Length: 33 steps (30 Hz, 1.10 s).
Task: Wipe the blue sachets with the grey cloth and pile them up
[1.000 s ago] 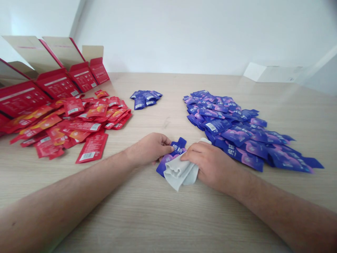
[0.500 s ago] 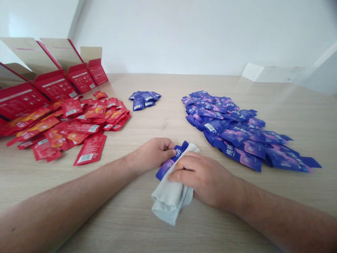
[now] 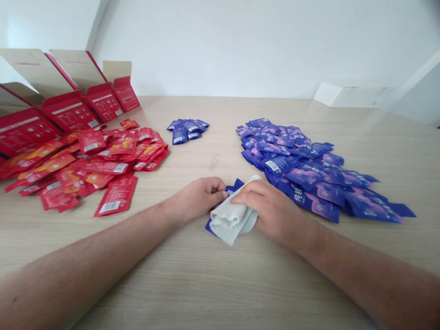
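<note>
My left hand (image 3: 202, 197) pinches the left edge of a blue packet (image 3: 229, 188) just above the table. In my right hand (image 3: 271, 206) is a folded white cloth (image 3: 228, 217), pressed over the front of that packet. Only the packet's upper edge and a lower left corner show; the cloth hides the rest. To the right spreads a large pile of blue and purple packets (image 3: 292, 160). Farther back, a small heap of blue packets (image 3: 187, 129) lies with barcodes facing up.
Red packets (image 3: 113, 160) lie in a loose pile on the left. Behind them several red cardboard boxes (image 3: 103, 103) stand with raised flaps. A white box (image 3: 347, 95) sits at the back right, by the wall. Everything rests on a pale wooden table (image 3: 213, 284).
My right hand has moved the cloth up and away from me across the packet, covering more of its front. My left hand keeps its hold, nearly in place.
</note>
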Each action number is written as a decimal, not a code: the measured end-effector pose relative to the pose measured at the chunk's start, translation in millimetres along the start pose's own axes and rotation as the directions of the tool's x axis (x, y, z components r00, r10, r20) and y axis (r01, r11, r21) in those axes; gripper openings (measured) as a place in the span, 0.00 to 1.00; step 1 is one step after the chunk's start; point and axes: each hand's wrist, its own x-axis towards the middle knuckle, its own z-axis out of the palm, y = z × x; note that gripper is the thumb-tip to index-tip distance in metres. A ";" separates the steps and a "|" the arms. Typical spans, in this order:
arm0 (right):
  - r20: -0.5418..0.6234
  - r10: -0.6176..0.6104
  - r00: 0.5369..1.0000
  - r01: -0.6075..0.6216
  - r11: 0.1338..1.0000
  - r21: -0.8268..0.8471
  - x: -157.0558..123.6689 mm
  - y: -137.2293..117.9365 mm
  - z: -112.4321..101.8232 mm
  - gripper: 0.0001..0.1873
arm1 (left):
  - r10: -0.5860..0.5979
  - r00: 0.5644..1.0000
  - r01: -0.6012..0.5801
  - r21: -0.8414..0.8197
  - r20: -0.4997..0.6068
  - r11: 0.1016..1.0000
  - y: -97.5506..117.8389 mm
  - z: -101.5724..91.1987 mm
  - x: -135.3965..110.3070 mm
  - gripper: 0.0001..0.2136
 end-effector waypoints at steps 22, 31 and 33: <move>-0.029 -0.124 0.992 0.126 0.991 0.042 1.3 -5.6 -4.2 0.13 | 0.052 0.998 -0.046 -0.147 0.037 0.988 -2.8 7.4 -1.6 0.09; -0.035 -0.145 0.989 0.148 0.981 0.124 0.8 1.9 -5.3 0.14 | 0.088 0.995 -0.084 -0.098 0.044 0.992 0.2 5.9 -3.6 0.08; -0.103 -0.070 0.992 0.084 0.987 0.140 1.0 2.2 -5.0 0.15 | 0.078 0.996 -0.071 -0.119 0.052 0.990 0.2 6.0 -3.7 0.09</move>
